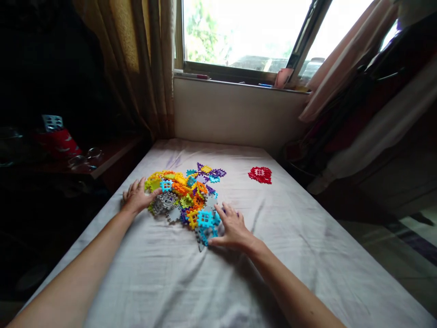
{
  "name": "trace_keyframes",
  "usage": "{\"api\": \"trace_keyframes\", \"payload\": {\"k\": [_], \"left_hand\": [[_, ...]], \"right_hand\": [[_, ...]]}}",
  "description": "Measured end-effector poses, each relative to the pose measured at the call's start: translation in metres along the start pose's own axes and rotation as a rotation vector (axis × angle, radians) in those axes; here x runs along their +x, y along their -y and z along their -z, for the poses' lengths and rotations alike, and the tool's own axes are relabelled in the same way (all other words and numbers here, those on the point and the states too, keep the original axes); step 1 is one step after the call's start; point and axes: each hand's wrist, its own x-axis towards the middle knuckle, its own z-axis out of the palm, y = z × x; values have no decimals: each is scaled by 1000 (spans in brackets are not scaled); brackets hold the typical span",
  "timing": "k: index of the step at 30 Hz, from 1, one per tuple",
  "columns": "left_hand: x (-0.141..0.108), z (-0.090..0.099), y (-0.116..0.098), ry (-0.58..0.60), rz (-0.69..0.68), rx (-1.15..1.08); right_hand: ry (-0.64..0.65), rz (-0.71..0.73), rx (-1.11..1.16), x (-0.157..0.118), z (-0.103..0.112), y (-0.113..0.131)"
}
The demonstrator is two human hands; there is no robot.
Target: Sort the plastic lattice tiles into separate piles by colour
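A heap of interlocking plastic building tiles in yellow, orange, blue, grey, purple and green lies on the pale bed sheet. At the left side of the heap my left hand rests with fingers spread, its thumb close to a light blue window tile. My right hand is at the heap's right edge, fingers apart, beside another light blue window tile. Neither hand grips a tile. Farther off to the right sits a separate red group of tiles.
The bed sheet is wrinkled. To the left, a dark wooden table bears a red container and eyeglasses. A curtain and a window are behind; clothes hang at right.
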Motion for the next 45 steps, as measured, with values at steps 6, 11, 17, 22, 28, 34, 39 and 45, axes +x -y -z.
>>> {"api": "trace_keyframes", "payload": {"k": [6,11,17,22,28,34,39,45], "left_hand": [[-16,-24,-33,102,-208,-271],[-47,-27,-62,129,-270,-473],[-25,-3,-48,-16,-216,-460],[38,3,-21,37,-42,-131],[65,-30,-39,193,-23,-145],[60,-55,-77,285,-167,-391],[51,-39,-96,375,-233,-642],[6,7,-90,440,-332,-772]], "right_hand": [[-238,30,129,62,-21,20],[-328,1,318,110,-16,38],[-301,233,415,137,14,28],[-385,-52,366,174,43,-23],[-374,-292,309,217,37,-43],[-237,-112,392,229,11,4],[-206,-118,559,219,19,37],[-165,133,562,167,37,55]]}}
